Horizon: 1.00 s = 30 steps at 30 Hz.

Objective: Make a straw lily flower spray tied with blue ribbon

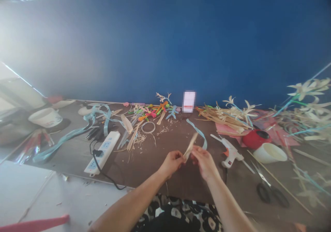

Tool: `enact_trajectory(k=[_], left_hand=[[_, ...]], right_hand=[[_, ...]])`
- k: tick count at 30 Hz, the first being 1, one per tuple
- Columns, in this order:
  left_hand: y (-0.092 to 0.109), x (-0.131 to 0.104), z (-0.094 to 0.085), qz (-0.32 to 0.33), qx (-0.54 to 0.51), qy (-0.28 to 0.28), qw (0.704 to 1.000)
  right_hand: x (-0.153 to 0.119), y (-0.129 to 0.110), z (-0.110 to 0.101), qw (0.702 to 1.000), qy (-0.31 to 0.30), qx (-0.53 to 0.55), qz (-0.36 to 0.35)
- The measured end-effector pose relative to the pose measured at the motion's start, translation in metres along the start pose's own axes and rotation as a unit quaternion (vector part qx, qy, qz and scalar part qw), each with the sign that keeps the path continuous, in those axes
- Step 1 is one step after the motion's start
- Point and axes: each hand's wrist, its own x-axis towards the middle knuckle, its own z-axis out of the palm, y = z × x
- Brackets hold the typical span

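Observation:
A pale, dry strip of husk (190,145) stands tilted between my two hands, above the dark brown table (144,170). My left hand (173,161) pinches its lower end between thumb and fingers. On the strip's right side, my right hand (201,156) has its fingers closed against the edge. A light blue ribbon (200,132) lies on the table just behind my right hand. To the right rests a white glue gun (231,152) with an orange trigger.
A white power strip (102,154) with a black cable lies left. Black-handled scissors (269,187), a cream cup (270,153) and a red round object (256,138) are at right. Husk scraps and colourful pieces (152,113) line the back, before a blue wall (165,45).

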Motion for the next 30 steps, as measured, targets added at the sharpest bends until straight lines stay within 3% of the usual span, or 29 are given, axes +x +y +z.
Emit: enact_trajectory(k=[4, 8, 14, 16, 24, 27, 30], left_hand=[[0.002, -0.002, 0.002, -0.046, -0.030, -0.002, 0.998], [-0.001, -0.006, 0.000, -0.048, -0.008, -0.044, 0.998], [0.003, -0.016, -0.006, 0.124, 0.145, -0.058, 0.980], [0.005, -0.017, -0.009, 0.148, 0.176, -0.070, 0.971], [-0.002, -0.019, -0.018, 0.135, 0.227, -0.098, 0.959], [-0.003, -0.015, -0.014, 0.111, 0.177, -0.058, 0.976], [-0.002, -0.008, -0.011, 0.096, 0.107, -0.063, 0.988]], right_hand=[[-0.014, 0.010, 0.012, 0.993, -0.086, -0.082, 0.005], [-0.014, 0.013, 0.014, 0.988, -0.087, -0.123, 0.023], [-0.007, 0.018, 0.012, 0.988, -0.058, -0.142, 0.035], [-0.007, 0.022, 0.014, 0.988, -0.048, -0.139, 0.038], [0.001, 0.024, 0.016, 0.995, -0.015, -0.102, 0.013], [0.004, 0.016, 0.012, 0.994, -0.010, -0.106, -0.013], [0.001, 0.008, 0.011, 0.992, -0.011, -0.121, -0.032]])
